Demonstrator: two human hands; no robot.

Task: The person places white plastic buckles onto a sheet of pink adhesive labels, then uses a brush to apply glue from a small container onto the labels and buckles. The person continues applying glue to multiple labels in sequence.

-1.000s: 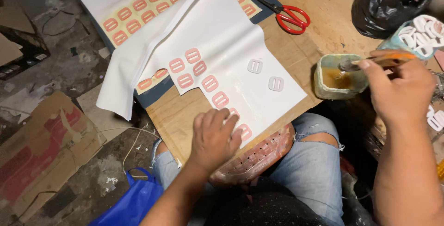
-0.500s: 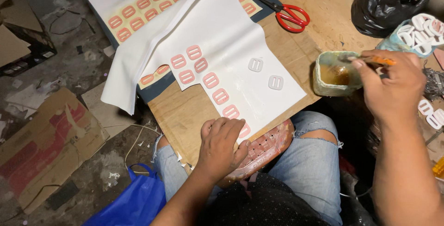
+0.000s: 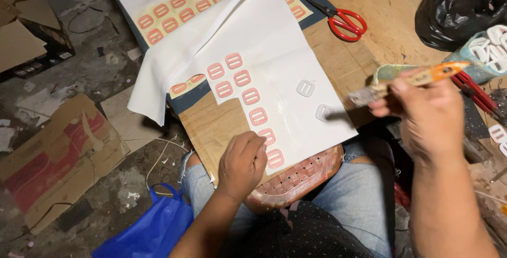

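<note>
On the floor, well to the left of both hands, lie a flattened cardboard box [image 3: 58,158] and a blue bag [image 3: 153,229]; neither is being touched.

The left hand [image 3: 242,164] rests on the white sheet [image 3: 264,52] with its fingers curled down, pressing near the sheet's lower edge; it pins the sheet and grasps nothing. Just beside its fingertips begins a column of pink buckle pieces [image 3: 251,96], which runs up and away from the hand across the sheet. These look already coated. Farther from the hand, at the top of the wooden board [image 3: 211,126], more rows of pink pieces [image 3: 179,10] lie on another sheet, so a large share of the work appears done.

To the right of the pink column, between the two hands, two pale buckle pieces [image 3: 305,88] lie apart on the sheet, uncoloured. By the look of it they are what remains on this sheet.

The right hand [image 3: 422,118] is clenched around a brush [image 3: 406,81] with an orange handle. Its bristle end points left toward the pale pieces and hovers above the sheet, not touching it. Beyond the brush, red scissors [image 3: 343,23] lie idle on the board. Right of the hand, white buckles [image 3: 488,47] are heaped in a container, seemingly still uncoated, beside a black bag [image 3: 459,5].
</note>
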